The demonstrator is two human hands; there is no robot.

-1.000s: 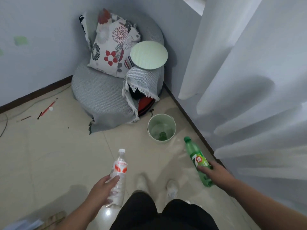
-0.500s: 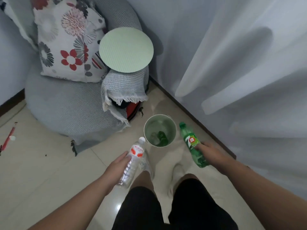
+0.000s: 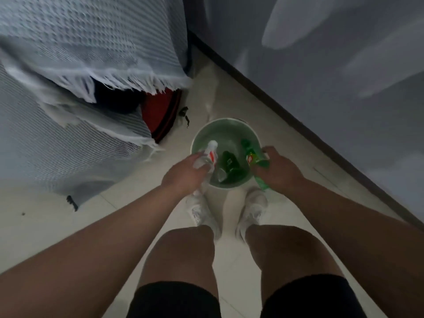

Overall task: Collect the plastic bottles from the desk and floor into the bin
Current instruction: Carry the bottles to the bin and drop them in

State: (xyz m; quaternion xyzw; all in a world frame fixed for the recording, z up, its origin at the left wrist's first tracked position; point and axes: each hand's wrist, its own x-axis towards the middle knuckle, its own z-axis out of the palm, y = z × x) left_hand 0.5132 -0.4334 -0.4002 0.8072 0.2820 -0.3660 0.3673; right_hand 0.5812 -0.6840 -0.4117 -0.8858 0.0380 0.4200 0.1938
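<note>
- You've closed in on it since a moment ago: your left hand (image 3: 183,173) now grips the clear red-labelled plastic bottle (image 3: 210,154), cap end over the round pale-green plastic bin (image 3: 226,125).
- Your right hand (image 3: 277,171) grips the green plastic soda bottle (image 3: 254,157) at the right rim.
- Both look ready to drop. The grey fringed blanket (image 3: 91,65) hems the left, the dark skirting board (image 3: 275,99) the right.

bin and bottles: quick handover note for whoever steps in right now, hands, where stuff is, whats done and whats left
Left hand: grips the clear bottle, cap end over the bin.
Right hand: grips the green bottle, cap end past the bin's rim.
Bin: on the floor in front of the feet, beside the wall.
Done: a dark green bottle already lies inside the bin.
Left: let go of both held bottles into the bin. No other bottles are in view.
</note>
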